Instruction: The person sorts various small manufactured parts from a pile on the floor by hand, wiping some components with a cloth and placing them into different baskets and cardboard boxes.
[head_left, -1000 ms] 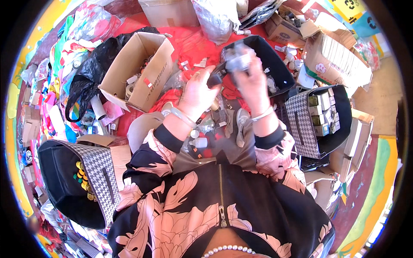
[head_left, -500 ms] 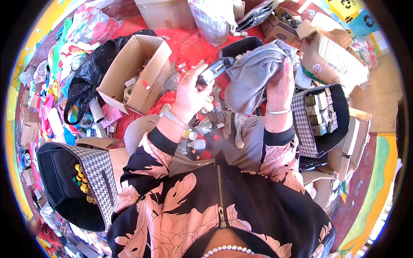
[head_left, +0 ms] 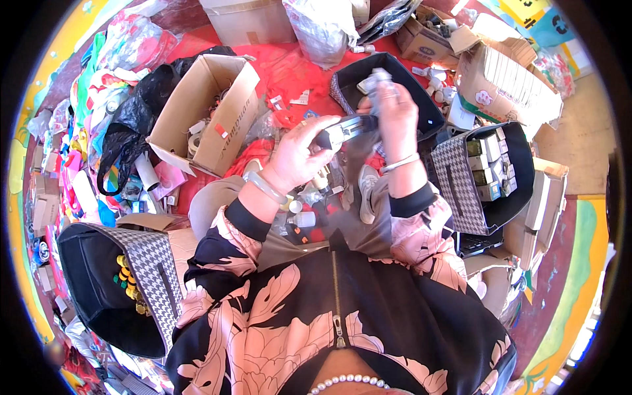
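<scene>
My left hand (head_left: pixel 299 148) is closed around a black and silver hand-sized device (head_left: pixel 342 131), whose exact kind I cannot make out. The device is held up above my lap, its far end pointing right. Beside that end my right hand (head_left: pixel 398 125) is closed on a bunched grey cloth (head_left: pixel 378 82). The cloth shows above the fingers and is smeared by motion, and I cannot tell whether it touches the device. Just behind both hands stands a dark open fabric bin (head_left: pixel 421 82), with a pale item partly showing inside.
A tall open cardboard box (head_left: pixel 240 125) stands at left. Houndstooth bins lie at lower left (head_left: pixel 148 263) with yellow items and at right (head_left: pixel 461 184) with small boxes. A cardboard carton (head_left: pixel 507 85) sits at far right. Small bottles (head_left: pixel 304 219) litter the floor between my legs.
The grey cloth, spread and hanging before, is now bunched up in my right hand. That hand has moved left, toward the device. The left hand has shifted slightly right, and the dark bin is uncovered.
</scene>
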Action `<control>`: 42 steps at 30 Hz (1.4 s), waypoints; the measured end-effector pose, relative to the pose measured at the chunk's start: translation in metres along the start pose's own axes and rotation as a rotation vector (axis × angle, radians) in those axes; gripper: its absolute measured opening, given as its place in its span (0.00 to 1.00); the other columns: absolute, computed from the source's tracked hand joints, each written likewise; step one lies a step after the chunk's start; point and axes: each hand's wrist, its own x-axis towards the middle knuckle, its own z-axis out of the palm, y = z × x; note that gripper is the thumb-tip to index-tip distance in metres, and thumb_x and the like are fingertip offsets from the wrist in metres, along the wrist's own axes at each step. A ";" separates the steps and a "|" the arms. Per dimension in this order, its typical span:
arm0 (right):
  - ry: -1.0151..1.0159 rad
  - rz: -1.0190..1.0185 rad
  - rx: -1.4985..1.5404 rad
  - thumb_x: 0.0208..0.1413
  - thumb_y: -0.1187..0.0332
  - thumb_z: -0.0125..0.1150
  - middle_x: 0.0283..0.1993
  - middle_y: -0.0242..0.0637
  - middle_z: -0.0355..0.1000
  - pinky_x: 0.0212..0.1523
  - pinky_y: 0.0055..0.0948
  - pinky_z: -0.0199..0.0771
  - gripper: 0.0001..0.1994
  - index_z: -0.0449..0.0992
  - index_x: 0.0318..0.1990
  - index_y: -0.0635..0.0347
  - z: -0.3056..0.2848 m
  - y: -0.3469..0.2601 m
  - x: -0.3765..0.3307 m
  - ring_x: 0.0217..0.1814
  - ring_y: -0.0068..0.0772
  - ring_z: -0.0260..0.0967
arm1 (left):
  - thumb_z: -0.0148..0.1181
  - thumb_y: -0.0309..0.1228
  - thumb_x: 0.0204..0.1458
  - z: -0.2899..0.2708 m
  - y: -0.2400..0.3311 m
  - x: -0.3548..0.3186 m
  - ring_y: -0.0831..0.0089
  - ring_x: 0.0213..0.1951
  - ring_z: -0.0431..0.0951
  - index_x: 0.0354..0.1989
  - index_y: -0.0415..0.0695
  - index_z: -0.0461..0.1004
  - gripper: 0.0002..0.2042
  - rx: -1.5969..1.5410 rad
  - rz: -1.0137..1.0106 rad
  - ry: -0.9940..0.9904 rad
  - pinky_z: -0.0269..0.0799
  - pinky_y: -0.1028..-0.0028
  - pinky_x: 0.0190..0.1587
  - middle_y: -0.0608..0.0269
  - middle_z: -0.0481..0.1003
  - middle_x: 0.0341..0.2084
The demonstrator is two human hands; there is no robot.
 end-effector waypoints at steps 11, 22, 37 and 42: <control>-0.098 -0.093 0.615 0.56 0.68 0.50 0.49 0.47 0.67 0.55 0.39 0.64 0.19 0.61 0.54 0.66 -0.041 -0.043 0.005 0.52 0.40 0.66 | 0.57 0.20 0.38 -0.007 -0.025 -0.004 0.51 0.36 0.72 0.54 0.41 0.59 0.29 0.385 0.059 0.125 0.69 0.63 0.39 0.47 0.69 0.37; -0.553 0.129 -0.175 0.49 0.61 0.59 0.37 0.41 0.72 0.42 0.27 0.68 0.21 0.68 0.47 0.64 0.005 0.004 -0.014 0.39 0.32 0.70 | 0.54 0.20 0.38 0.006 -0.021 -0.010 0.48 0.38 0.71 0.51 0.36 0.59 0.26 0.444 0.169 -0.021 0.69 0.61 0.40 0.43 0.67 0.40; -0.056 0.000 -0.113 0.50 0.73 0.50 0.36 0.42 0.73 0.39 0.26 0.70 0.12 0.67 0.43 0.65 0.019 0.030 -0.020 0.36 0.30 0.71 | 0.59 0.19 0.43 0.014 -0.025 -0.002 0.70 0.46 0.71 0.51 0.40 0.61 0.24 -0.175 -0.032 0.082 0.66 0.73 0.49 0.55 0.70 0.43; -0.129 0.367 0.303 0.53 0.77 0.47 0.42 0.34 0.71 0.42 0.21 0.70 0.11 0.69 0.44 0.62 0.000 0.002 -0.013 0.41 0.25 0.70 | 0.57 0.25 0.50 -0.008 -0.023 0.006 0.77 0.38 0.72 0.48 0.44 0.63 0.17 -0.776 -0.297 0.172 0.69 0.79 0.40 0.63 0.71 0.40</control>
